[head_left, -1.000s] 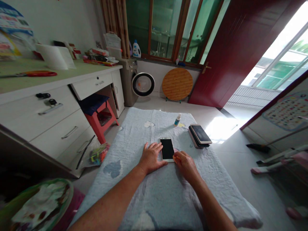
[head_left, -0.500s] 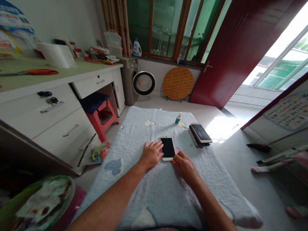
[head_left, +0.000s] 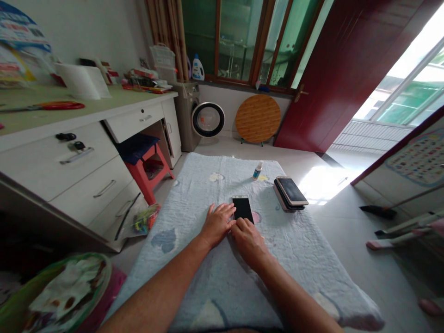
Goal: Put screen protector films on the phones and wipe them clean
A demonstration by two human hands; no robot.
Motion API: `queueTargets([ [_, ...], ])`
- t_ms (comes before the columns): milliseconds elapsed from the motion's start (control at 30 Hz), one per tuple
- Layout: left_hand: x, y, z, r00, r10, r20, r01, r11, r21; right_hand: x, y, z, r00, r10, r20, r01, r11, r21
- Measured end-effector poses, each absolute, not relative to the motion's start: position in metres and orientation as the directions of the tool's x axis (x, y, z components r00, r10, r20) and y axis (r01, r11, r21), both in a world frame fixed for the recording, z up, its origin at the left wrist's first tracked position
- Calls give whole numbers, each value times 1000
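A white-framed phone (head_left: 243, 208) with a black screen lies face up on the pale blue cloth (head_left: 208, 180). My left hand (head_left: 218, 223) is spread at its left edge, fingertips touching the frame. Over the phone's lower end is my right hand (head_left: 248, 238), its fingers curled together and hiding the bottom edge; whatever they hold, if anything, is too small to make out. Beyond the phone stands a small spray bottle (head_left: 257, 171). To the right rests a stack of phones (head_left: 290, 193), the top one face up.
A waste bin (head_left: 107, 282) stands at the lower left, near a plastic bag (head_left: 142, 219). A red stool (head_left: 145, 173) is beside the white drawers (head_left: 93, 185). At the back are a washing machine (head_left: 187, 118) with its door open and a round wooden board (head_left: 258, 119).
My right hand has moved left, from the phone's lower right corner to its lower left part, close to my left hand. My left hand has stayed at the left edge.
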State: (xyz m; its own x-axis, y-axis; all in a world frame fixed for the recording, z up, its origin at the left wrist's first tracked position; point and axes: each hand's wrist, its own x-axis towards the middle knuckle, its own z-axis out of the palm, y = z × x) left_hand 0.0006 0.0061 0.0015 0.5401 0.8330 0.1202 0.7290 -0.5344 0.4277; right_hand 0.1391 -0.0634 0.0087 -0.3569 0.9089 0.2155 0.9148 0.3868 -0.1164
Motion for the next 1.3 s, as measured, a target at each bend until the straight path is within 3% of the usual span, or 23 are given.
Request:
queueTargets([
  [300, -1, 7, 1, 550, 828, 112, 719, -537, 441, 154, -67, 15, -258, 942, 215, 938, 298, -178],
  [667, 0, 8, -2, 553, 824, 122, 716, -545, 437, 200, -68, 31, -79, 989, 127, 892, 127, -434],
  [867, -2, 5, 4, 536, 822, 194, 699, -561, 443, 193, -60, 32, -35, 977, 209, 834, 144, -533],
  [1300, -2, -3, 12, 605, 773, 190, 665, -622, 413, 194, 14, 16, -33, 988, 151, 933, 85, -351],
])
